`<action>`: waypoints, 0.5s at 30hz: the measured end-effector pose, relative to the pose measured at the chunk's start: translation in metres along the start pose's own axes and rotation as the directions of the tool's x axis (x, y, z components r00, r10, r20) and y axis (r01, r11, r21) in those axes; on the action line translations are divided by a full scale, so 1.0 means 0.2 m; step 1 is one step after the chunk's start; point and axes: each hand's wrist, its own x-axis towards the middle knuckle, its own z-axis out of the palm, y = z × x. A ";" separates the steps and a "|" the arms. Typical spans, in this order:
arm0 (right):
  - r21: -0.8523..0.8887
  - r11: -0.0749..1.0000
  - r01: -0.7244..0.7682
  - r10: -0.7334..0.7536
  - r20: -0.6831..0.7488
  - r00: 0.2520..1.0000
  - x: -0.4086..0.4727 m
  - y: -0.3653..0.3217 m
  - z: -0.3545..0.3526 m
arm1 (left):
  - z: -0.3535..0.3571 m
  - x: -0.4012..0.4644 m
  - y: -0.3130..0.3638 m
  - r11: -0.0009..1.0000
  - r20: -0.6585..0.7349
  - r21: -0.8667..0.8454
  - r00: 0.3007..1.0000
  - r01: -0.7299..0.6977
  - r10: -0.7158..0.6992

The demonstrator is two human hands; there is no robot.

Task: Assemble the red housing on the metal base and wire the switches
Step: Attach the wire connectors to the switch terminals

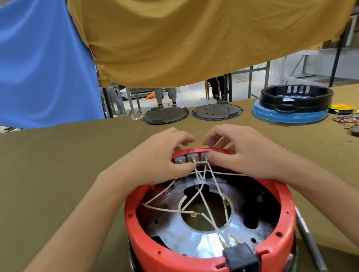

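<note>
Seating the white wires (203, 178) on the switches (192, 158), at twelve o'clock on the red housing (192, 270), both hands pinch: left hand (158, 157), right hand (240, 150). Push each terminal straight, bracing the rim.

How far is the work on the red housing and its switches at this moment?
Done: the red housing sits on the metal base, and the black power socket has its white wires attached. In hand: the left hand and right hand pinch wires at the switches on the far rim. Left: whether every switch terminal is wired cannot be told.
</note>
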 end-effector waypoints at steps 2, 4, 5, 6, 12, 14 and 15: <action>-0.025 1.000 -0.019 0.019 0.018 1.000 0.00 0.01 0.00 | -0.01 -0.01 -0.01 1.000 -0.004 0.002 1.000 0.021 -0.020; -0.069 0.997 -0.036 0.040 0.057 0.998 0.01 0.00 0.00 | -0.01 -0.02 -0.01 0.999 -0.013 0.037 1.000 0.011 -0.011; -0.100 0.994 -0.040 0.048 0.081 0.996 0.02 -0.01 0.00 | -0.01 -0.02 0.00 0.998 -0.017 0.056 1.000 0.005 -0.004; -0.127 0.991 -0.042 0.055 0.100 0.993 0.02 -0.01 -0.01 | 0.00 -0.02 0.00 0.998 -0.019 0.066 1.000 0.000 0.001; -0.275 0.961 -0.034 0.069 0.117 0.991 0.09 -0.07 0.00 | 0.02 -0.02 -0.02 0.997 -0.040 0.080 0.999 -0.009 0.012; -0.295 0.955 -0.027 0.063 0.114 0.991 0.09 -0.08 0.01 | 0.03 -0.03 -0.02 0.995 -0.052 0.095 0.998 -0.022 0.027; -0.301 0.953 -0.024 0.061 0.111 0.992 0.08 -0.08 0.01 | 0.03 -0.03 -0.03 0.996 -0.058 0.086 0.998 -0.027 0.032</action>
